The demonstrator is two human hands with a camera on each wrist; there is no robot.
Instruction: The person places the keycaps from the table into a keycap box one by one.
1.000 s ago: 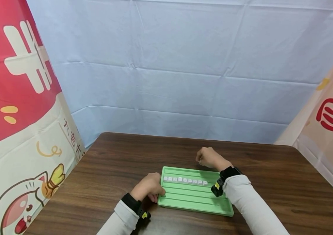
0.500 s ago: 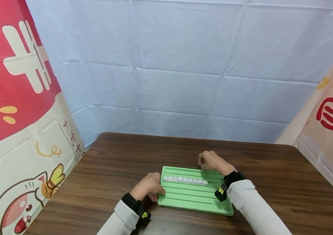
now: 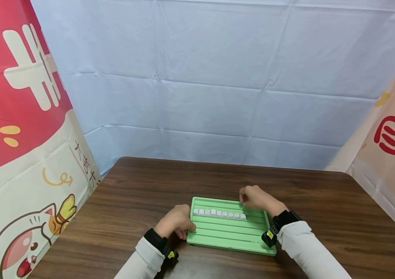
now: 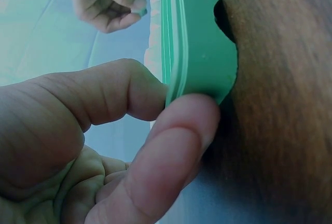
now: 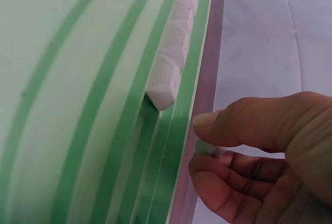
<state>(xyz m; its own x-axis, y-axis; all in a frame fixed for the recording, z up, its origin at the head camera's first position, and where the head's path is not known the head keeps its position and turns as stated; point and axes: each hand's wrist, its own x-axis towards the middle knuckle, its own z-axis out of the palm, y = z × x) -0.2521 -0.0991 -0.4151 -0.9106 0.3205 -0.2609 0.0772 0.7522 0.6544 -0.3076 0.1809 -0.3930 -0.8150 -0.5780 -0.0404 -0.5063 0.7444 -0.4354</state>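
A green ridged tray (image 3: 225,232) lies on the table, with a row of white keycaps (image 3: 219,213) standing in one of its upper grooves. My left hand (image 3: 176,221) pinches the tray's left edge; in the left wrist view the thumb and a finger (image 4: 181,120) meet at its green corner. Above the tray's far edge, right of the row's end, is my right hand (image 3: 258,199). Its thumb and fingers pinch a small pale keycap (image 5: 206,148), mostly covered by the fingertips. In the right wrist view this hand is beside the last white keycap (image 5: 164,81) of the row.
The dark wooden table (image 3: 148,186) extends round the tray on all sides. Pale blue cloth (image 3: 211,104) hangs behind it, and printed cloths stand at left and right. Bare grooves of the tray run below the keycap row.
My right hand has moved right and nearer to me, down toward the tray's far edge, with its pinch kept. The left hand, the tray and the row have stayed in place.
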